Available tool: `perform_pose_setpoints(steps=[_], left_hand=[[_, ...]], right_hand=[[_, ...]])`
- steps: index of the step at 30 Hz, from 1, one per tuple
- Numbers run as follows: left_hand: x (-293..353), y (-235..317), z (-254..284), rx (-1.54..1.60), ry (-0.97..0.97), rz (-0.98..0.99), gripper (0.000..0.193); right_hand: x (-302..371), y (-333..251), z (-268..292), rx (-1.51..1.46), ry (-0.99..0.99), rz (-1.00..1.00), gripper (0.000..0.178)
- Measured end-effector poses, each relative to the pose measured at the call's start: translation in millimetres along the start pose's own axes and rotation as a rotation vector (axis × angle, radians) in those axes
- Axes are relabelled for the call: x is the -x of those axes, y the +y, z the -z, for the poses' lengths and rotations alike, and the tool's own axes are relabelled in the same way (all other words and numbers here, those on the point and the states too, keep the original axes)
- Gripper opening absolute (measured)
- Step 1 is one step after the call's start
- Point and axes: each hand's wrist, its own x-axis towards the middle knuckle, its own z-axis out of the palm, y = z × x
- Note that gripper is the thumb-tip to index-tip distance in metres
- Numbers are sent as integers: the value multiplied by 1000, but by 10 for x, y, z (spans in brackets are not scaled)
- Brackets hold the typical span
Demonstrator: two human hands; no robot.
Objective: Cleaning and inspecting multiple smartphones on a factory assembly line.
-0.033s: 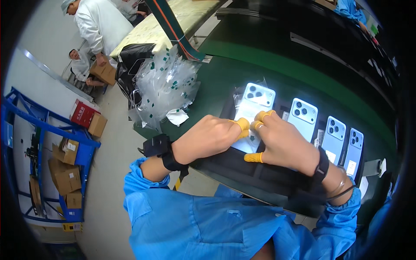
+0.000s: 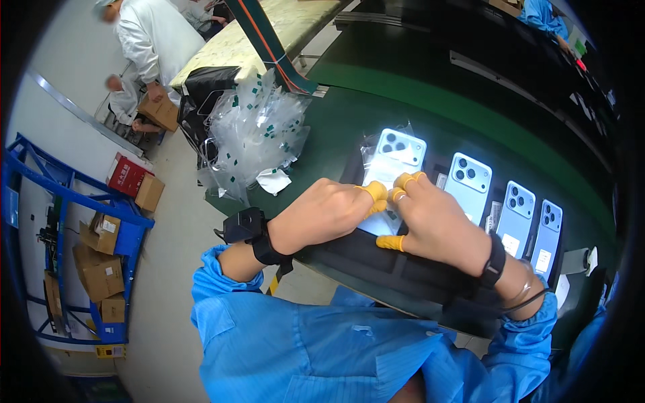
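A light-blue phone [image 2: 402,149], camera side up, lies on a dark mat [image 2: 376,258] in front of me. A whitish sheet [image 2: 386,168] covers part of its back, and crinkled clear plastic film [image 2: 367,149] sticks out at its left edge. Yellow finger cots cover several fingertips. Over the phone's lower half, my left hand [image 2: 329,207] is closed in a pinch; its fingertips hide what they grip. Right beside it my right hand [image 2: 435,218] has its fingers curled together, with the thumb apart near the phone's lower edge. What those fingers hold is hidden.
Several more phones [image 2: 470,181] lie in a row to the right. A heap of clear films with green tabs [image 2: 259,127] is at the left table edge, beside a crumpled white paper [image 2: 273,181]. A dark green post [image 2: 272,47] rises behind. Blue shelving with cartons [image 2: 104,279] stands far left.
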Motion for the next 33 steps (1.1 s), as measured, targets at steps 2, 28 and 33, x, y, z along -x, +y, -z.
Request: perform_pose_setpoints(steps=[2,28,33], left_hand=[[26,17,-50,24,-11,141,23],[491,-239,498,-604,1063,409,32],[1415,-1006,326,-839,982,806,29]], right_hand=[[-9,-17,-67,44,68,40,33],[309,-266,956,-53,239,106,42],[655,-186,1021,101,271,-22,35]])
